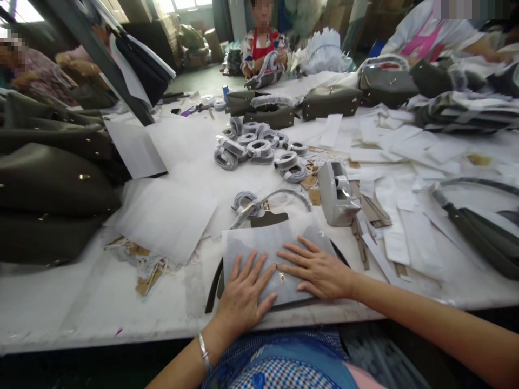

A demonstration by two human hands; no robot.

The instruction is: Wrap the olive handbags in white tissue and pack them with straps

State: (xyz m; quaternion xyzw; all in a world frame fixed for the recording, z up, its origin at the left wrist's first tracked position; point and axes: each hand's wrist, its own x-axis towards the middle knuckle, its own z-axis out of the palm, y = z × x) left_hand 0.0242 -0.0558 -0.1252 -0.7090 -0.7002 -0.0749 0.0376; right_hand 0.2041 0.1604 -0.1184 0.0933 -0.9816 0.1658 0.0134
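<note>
Clock centred on the bag, twelve pointing away from me. My left hand lay at about eight o'clock on the near part of a thin white sheet; my right hand lay at three. Both were flat, palms down, fingers spread, gripping nothing. The sheet covered most of the dark bag, which lay on the counter right in front of me. A gold fitting showed between my hands; could not tell whether through a gap or through the sheet itself.

Done, as I judged it: sheet laid over the body, and the handle at twelve sleeved in clear wrap. Apparently left: the dark flap, also at twelve, stuck out beyond the sheet, not folded over it, and one wrapped coil lay just beyond, at eleven, outside the bag. No tag was visible on the bag; the inside I could not see.

Further out: tape dispenser between one and two; paper strips at two; heaped coils at twelve; loose sheets at ten; brown tags at nine; piled dark bags at ten, beyond the sheets.
</note>
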